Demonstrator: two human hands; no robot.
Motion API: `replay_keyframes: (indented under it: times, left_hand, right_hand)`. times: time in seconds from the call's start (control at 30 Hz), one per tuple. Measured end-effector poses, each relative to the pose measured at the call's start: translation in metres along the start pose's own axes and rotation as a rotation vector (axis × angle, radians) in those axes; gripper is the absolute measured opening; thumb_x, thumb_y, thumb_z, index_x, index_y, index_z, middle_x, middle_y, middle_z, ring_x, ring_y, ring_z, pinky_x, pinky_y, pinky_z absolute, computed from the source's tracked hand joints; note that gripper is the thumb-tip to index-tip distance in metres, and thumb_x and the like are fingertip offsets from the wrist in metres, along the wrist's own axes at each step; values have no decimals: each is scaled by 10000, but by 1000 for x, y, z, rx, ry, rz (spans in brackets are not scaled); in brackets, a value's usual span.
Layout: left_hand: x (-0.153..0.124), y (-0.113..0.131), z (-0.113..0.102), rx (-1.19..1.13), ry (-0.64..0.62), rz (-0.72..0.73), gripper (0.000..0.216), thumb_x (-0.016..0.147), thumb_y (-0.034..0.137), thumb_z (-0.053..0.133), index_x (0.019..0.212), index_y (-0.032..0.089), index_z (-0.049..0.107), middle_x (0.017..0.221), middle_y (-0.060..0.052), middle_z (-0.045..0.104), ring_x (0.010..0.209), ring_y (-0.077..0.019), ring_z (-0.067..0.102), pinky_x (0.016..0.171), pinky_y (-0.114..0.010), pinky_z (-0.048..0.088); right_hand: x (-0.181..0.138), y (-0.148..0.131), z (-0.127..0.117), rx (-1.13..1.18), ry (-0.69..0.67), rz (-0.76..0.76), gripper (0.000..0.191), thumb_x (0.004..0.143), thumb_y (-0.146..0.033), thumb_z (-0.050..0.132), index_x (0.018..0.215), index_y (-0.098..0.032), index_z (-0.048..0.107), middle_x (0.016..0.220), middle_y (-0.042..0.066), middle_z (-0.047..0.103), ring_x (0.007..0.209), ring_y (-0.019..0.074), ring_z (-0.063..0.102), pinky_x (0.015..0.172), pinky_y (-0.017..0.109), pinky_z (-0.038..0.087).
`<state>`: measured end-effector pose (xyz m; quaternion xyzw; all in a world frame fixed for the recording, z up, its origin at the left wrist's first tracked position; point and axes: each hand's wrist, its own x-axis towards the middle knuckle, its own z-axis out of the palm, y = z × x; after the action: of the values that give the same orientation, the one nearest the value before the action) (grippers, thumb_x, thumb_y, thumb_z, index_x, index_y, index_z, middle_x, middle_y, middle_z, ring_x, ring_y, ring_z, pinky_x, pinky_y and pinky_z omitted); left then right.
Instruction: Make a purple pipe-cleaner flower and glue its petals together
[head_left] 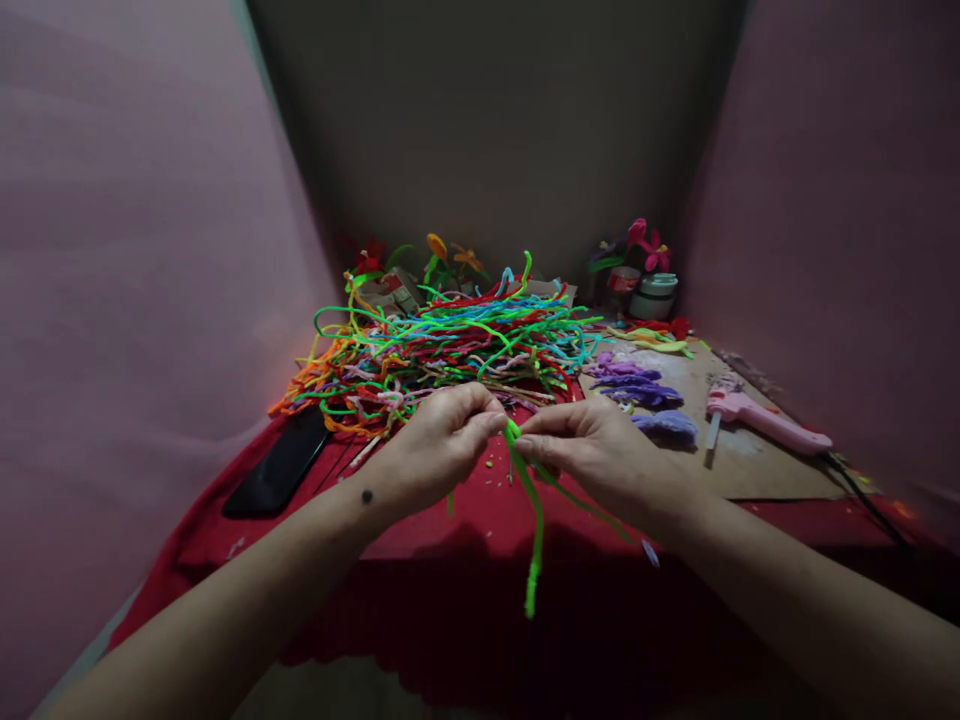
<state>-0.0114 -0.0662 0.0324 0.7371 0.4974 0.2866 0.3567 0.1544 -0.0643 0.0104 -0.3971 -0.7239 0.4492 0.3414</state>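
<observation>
Bright green pipe cleaners (pixel 535 520) hang down from between my two hands, over the front of the table. My left hand (pixel 454 430) pinches them near the top with thumb and forefinger. From the other side, my right hand (pixel 589 440) grips the same spot, its fingertips close to the left ones. One green strand dangles toward the table's front edge, and another slants off below my right hand. Just beyond my hands lies a big tangled pile of coloured pipe cleaners (pixel 480 335) in green, red, blue, orange and pink.
A black phone (pixel 277 465) lies at the left on the red tablecloth (pixel 450 530). To the right, a cardboard sheet (pixel 750 470) bears a pink glue gun (pixel 772 420) and purple fuzzy pieces (pixel 637 390). Fuzzy flowers (pixel 652 245) and a jar (pixel 654 297) stand behind.
</observation>
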Motion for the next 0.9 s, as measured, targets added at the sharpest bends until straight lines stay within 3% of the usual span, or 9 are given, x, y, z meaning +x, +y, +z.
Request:
replay_keyframes:
  times: [0.2, 0.37, 0.63, 0.77, 0.9]
  left_hand:
    - [5, 3, 0, -47, 80, 40, 134, 794, 244, 469, 701, 152, 497, 574, 39, 475, 507, -76, 423, 467, -186, 341]
    - [11, 3, -3, 39, 113, 71, 141, 755, 257, 529, 691, 137, 564, 645, 28, 496, 551, -77, 432, 505, -193, 350]
    - [23, 4, -14, 69, -138, -11, 213, 761, 300, 517, 627, 136, 545, 520, 50, 413, 476, -64, 347, 432, -189, 257]
    - [26, 3, -7, 49, -133, -6, 180, 789, 271, 474, 674, 143, 526, 508, 60, 418, 445, -56, 347, 418, -183, 255]
    - [27, -1, 6, 61, -58, 37, 167, 803, 250, 456, 681, 146, 505, 465, 74, 400, 402, -49, 326, 396, -178, 250]
  right_hand:
    - [3, 2, 1, 195, -6, 86, 202, 734, -224, 523, 574, -124, 594, 512, -26, 486, 483, 72, 399, 488, 218, 308]
    - [2, 4, 2, 198, 38, 73, 182, 716, -151, 496, 544, -128, 551, 484, -47, 449, 461, 56, 381, 477, 200, 302]
    - [6, 12, 0, 254, 29, 81, 153, 742, -154, 477, 660, -119, 601, 614, 9, 600, 564, 96, 537, 566, 216, 413]
    - [7, 16, 1, 258, 93, 101, 148, 744, -165, 504, 618, -124, 571, 573, -7, 567, 512, 77, 507, 504, 194, 387]
    - [8, 24, 6, 454, 97, 133, 146, 775, -228, 495, 669, -140, 545, 559, -27, 533, 502, 98, 558, 508, 221, 435]
